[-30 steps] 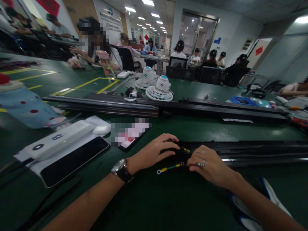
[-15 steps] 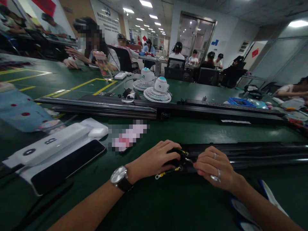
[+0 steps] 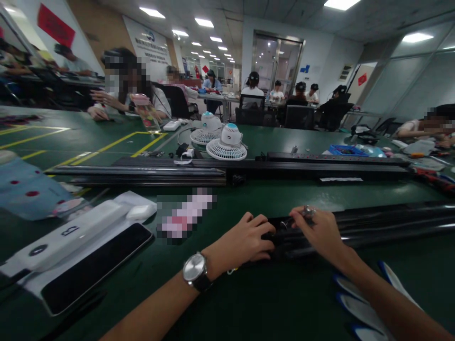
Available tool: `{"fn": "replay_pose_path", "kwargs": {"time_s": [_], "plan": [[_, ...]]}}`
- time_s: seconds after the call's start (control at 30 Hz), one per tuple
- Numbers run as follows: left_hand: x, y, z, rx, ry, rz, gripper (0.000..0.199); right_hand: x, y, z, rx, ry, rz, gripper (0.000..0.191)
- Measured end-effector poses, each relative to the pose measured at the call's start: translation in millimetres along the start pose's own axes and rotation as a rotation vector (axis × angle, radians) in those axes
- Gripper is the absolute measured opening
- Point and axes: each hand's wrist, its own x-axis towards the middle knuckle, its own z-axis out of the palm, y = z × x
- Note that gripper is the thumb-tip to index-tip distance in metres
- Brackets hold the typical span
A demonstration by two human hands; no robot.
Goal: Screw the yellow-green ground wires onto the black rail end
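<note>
Toward the centre, my left hand (image 3: 245, 242) lies over the near end of a long black bar (image 3: 391, 220), its fingers bent and close together. What is under those fingertips is hidden. A ring terminal (image 3: 232, 271) on a yellow-sleeved wire pokes out below that hand. My right hand (image 3: 320, 229) is just to the right, above the bar, with thumb and forefinger pinched together. A small shiny metal piece (image 3: 284, 225) shows at the bar's end by the right fingertips; its kind is too small to make out.
Farther back, more black bars (image 3: 152, 175) lie across the green table (image 3: 170, 293). Two white fans (image 3: 227, 142) stand behind them. At left are a phone (image 3: 99, 265), a white device (image 3: 67, 232) and a light-blue bag (image 3: 28, 187). White-and-blue pieces (image 3: 359, 303) lie under my right forearm. Other people sit beyond.
My right hand has risen slightly and turned, its fingers now pinched higher. My left hand has shifted right over the bar's end, covering most of the yellow-green wires. The view has tilted up.
</note>
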Motion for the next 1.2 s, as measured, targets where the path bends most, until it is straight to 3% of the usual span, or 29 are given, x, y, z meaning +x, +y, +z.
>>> {"fn": "replay_pose_path", "kwargs": {"time_s": [0.23,0.4,0.6,0.83,1.2], "plan": [[-7.7,4.4,3.7,-0.104,-0.072,-0.032,0.015,-12.8,19.3,19.7,-0.135,-0.022,-0.087,0.033],[-16.8,6.0,-0.2,-0.244,-0.061,-0.125,0.014,-16.7,23.7,24.2,-0.095,0.021,-0.141,0.032],[-24.6,2.5,1.3,-0.357,-0.052,-0.197,0.008,-10.5,14.8,24.7,0.025,-0.046,-0.066,0.031],[-15.7,3.7,5.8,-0.389,-0.001,-0.213,0.012,0.4,5.1,17.4,0.091,-0.117,0.047,0.027],[-13.5,-2.7,15.9,-0.325,0.073,-0.173,0.014,11.2,-6.3,24.4,0.191,-0.192,0.059,0.023]]}}
